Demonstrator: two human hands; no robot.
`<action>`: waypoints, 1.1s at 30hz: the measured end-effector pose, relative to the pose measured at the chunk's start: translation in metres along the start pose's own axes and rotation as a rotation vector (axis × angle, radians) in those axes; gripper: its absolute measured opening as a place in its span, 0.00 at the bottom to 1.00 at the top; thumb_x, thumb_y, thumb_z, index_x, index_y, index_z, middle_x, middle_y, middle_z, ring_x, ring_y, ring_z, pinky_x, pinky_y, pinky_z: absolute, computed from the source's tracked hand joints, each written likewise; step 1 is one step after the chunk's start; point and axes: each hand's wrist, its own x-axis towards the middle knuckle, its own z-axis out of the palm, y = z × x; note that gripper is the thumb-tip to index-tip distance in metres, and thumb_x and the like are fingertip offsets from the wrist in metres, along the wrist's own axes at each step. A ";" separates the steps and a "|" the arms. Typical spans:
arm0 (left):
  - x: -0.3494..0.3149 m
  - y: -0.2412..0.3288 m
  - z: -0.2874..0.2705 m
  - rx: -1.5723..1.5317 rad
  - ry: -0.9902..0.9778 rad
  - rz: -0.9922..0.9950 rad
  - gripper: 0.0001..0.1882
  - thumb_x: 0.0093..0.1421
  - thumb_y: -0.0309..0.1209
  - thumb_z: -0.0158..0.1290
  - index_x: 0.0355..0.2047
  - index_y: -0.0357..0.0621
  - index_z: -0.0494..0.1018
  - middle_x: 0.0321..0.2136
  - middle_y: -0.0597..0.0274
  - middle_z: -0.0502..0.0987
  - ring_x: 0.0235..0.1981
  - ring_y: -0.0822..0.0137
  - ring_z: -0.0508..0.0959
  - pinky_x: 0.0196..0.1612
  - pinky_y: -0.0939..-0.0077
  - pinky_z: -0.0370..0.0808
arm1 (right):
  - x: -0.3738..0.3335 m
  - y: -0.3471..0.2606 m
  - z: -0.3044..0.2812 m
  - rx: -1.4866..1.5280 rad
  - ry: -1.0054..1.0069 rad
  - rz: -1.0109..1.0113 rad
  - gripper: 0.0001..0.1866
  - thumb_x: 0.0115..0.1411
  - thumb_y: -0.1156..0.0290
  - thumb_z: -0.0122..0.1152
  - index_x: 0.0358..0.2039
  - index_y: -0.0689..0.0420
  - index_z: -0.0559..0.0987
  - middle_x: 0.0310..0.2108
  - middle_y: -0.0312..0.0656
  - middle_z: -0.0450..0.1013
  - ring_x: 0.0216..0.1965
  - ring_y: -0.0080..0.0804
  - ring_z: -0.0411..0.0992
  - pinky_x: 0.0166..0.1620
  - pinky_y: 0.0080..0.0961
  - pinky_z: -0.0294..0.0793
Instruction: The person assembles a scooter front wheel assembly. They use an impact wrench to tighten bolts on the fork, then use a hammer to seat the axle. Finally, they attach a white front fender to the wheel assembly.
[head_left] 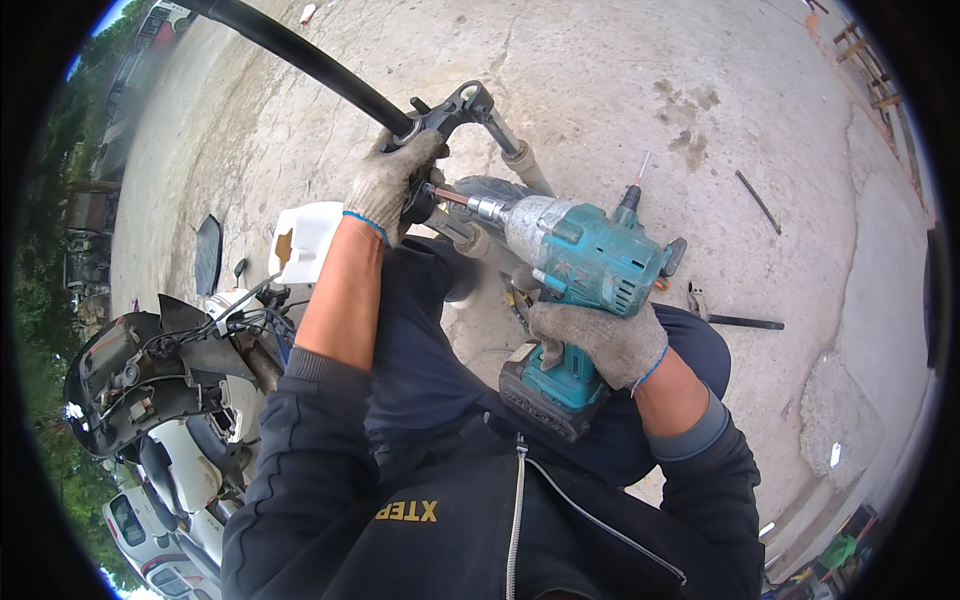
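Observation:
My gloved right hand (605,343) is wrapped round the grip of a teal cordless impact wrench (590,255) with a black battery at its base. Its socket and copper-coloured bit point left into the clamp of a motorcycle front fork (468,105). My gloved left hand (395,175) grips the fork's black clamp, just beside the bit's tip. A long black tube (310,65) rises from the clamp toward the upper left. Two fork legs run down from it, with the nearer leg (480,245) close to my knees. Whether the bit sits in a bolt is hidden.
A partly stripped scooter (170,390) with loose cables stands at the left, beside a white plastic container (305,240). On the concrete lie a screwdriver (632,200), a thin dark rod (758,202) and a black bar (740,321). A dark panel (208,255) lies farther left.

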 end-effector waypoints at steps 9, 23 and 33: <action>0.001 0.000 -0.002 0.018 0.007 0.004 0.19 0.66 0.30 0.62 0.53 0.36 0.73 0.36 0.52 0.83 0.21 0.70 0.79 0.21 0.70 0.81 | 0.016 0.012 -0.038 -0.770 0.013 -0.470 0.26 0.56 0.68 0.72 0.57 0.51 0.82 0.54 0.42 0.80 0.55 0.45 0.78 0.59 0.41 0.77; -0.004 -0.004 -0.005 0.003 0.001 -0.033 0.21 0.64 0.32 0.66 0.54 0.38 0.73 0.35 0.56 0.82 0.23 0.69 0.80 0.24 0.75 0.79 | 0.021 0.008 -0.067 -0.881 -0.054 -0.682 0.25 0.53 0.72 0.79 0.53 0.53 0.82 0.51 0.41 0.81 0.51 0.41 0.79 0.56 0.37 0.79; -0.004 0.002 -0.002 0.055 -0.017 -0.023 0.21 0.64 0.33 0.66 0.54 0.39 0.74 0.35 0.56 0.82 0.23 0.69 0.79 0.25 0.73 0.79 | 0.020 0.011 -0.067 -1.011 -0.049 -0.679 0.23 0.54 0.73 0.77 0.52 0.51 0.83 0.50 0.40 0.82 0.50 0.41 0.80 0.55 0.37 0.79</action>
